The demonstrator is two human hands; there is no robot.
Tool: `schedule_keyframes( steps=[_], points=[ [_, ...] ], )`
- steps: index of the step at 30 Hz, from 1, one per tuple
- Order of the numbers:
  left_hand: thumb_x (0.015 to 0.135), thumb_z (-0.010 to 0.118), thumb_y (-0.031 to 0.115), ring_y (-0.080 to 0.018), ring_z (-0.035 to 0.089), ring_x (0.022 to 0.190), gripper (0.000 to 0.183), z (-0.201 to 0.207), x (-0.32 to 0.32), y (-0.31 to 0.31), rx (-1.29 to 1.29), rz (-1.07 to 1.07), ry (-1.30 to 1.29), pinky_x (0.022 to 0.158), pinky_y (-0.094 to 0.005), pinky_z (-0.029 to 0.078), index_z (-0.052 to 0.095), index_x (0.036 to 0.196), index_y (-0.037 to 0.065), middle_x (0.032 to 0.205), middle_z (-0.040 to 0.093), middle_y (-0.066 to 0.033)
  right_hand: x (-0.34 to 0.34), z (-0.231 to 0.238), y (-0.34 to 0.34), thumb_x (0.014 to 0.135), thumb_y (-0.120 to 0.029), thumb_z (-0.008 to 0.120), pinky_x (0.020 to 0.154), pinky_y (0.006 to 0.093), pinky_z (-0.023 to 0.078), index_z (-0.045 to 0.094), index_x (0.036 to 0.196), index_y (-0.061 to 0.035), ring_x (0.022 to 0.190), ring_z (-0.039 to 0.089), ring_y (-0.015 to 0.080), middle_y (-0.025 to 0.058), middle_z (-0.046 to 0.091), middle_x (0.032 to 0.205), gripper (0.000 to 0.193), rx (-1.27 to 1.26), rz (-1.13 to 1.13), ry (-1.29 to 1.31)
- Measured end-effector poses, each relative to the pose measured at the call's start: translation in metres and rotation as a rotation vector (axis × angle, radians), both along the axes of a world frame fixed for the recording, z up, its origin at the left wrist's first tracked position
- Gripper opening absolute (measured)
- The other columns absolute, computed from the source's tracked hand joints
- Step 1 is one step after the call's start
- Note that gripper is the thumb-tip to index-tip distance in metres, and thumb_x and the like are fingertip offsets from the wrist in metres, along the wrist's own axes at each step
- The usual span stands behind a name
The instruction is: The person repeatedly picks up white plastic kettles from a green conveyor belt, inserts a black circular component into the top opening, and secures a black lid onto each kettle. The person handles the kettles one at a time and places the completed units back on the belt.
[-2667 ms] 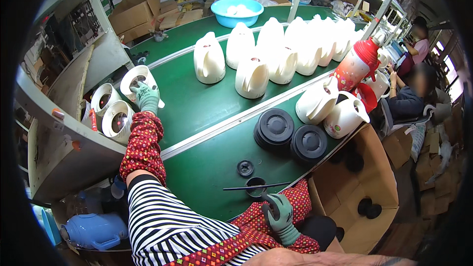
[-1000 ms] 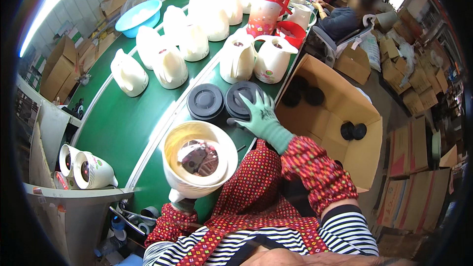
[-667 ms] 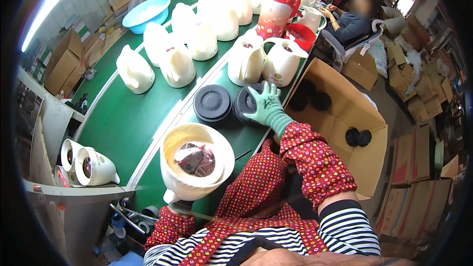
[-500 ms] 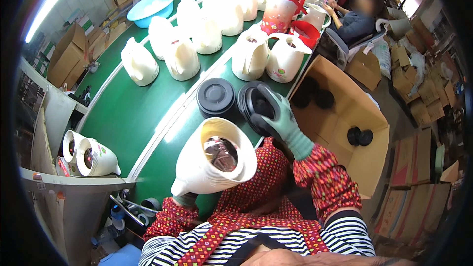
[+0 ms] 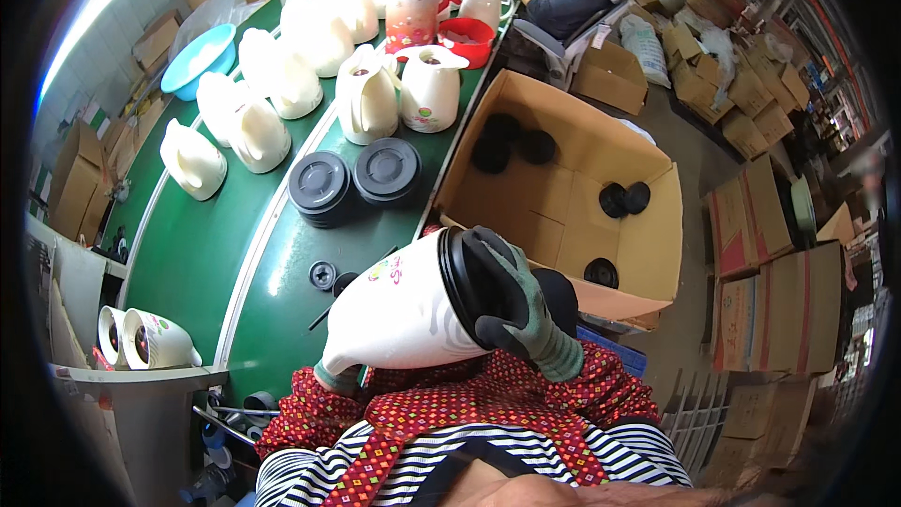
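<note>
While I watch through the head camera, the right hand, in a green and dark glove, is curled around a black cap, thumb below and fingers over the top. The cap sits against the wide end of the white jug, which lies tilted above the lap, narrow end toward lower left; I cannot tell whether it is fully seated. The left hand holds that narrow end from below, its fingers mostly hidden by the jug. Just beyond the jug, on the green bench, I note a small black ring, a dark cup partly covered by the jug, and a thin dark rod. Farther out stand two stacks of black discs, side by side; behind them, two upright jugs, a red flask and a red bowl. To the left of these runs a group of white jugs, with a blue basin past them. Two more jugs lie on the grey ledge at far left. Right of the bench, a carton contains loose black discs; beyond it, a person in dark clothing sits.
</note>
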State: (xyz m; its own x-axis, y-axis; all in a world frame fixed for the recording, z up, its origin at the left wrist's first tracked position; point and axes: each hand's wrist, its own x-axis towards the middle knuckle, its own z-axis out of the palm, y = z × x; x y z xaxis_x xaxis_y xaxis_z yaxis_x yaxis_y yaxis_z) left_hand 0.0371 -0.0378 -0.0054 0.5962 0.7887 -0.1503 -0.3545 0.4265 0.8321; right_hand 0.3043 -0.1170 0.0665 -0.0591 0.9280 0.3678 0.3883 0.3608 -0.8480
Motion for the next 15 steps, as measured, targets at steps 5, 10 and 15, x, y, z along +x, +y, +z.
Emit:
schedule_keyframes(
  steps=[5, 10, 15],
  points=[
    [0.087, 0.08, 0.006, -0.0392, 0.07, 0.118, 0.063, 0.01, 0.012, 0.001, 0.137, 0.143, 0.078, 0.093, -0.0444, 0.061, 0.056, 0.144, -0.007, 0.135, 0.066, -0.0291, -0.002, -0.01, -0.016, 0.097, -0.044, 0.069, 0.126, 0.0455, 0.025, 0.039, 0.162, -0.0006, 0.153, 0.037, 0.0353, 0.0201, 0.039, 0.165, 0.083, -0.085, -0.013, 0.418],
    [0.086, 0.081, 0.005, -0.0411, 0.072, 0.116, 0.063, 0.041, -0.011, 0.021, 1.265, 0.528, 0.64, 0.09, -0.0449, 0.063, 0.057, 0.142, -0.008, 0.133, 0.068, -0.0308, 0.009, -0.022, 0.009, 0.114, -0.018, 0.045, 0.128, 0.0386, 0.029, 0.03, 0.164, 0.0006, 0.152, 0.039, 0.0187, 0.0122, 0.04, 0.166, 0.055, -0.101, 0.704, 1.141],
    [0.088, 0.078, 0.009, -0.0388, 0.073, 0.11, 0.061, 0.074, -0.006, 0.017, 1.147, 0.318, 0.611, 0.089, -0.044, 0.063, 0.058, 0.143, -0.008, 0.13, 0.07, -0.0277, 0.032, 0.027, -0.028, 0.106, -0.04, 0.057, 0.13, 0.0464, 0.021, 0.024, 0.165, 0.0014, 0.159, 0.027, 0.0321, 0.0187, 0.028, 0.172, 0.08, -0.034, 0.143, 0.036]
  ],
)
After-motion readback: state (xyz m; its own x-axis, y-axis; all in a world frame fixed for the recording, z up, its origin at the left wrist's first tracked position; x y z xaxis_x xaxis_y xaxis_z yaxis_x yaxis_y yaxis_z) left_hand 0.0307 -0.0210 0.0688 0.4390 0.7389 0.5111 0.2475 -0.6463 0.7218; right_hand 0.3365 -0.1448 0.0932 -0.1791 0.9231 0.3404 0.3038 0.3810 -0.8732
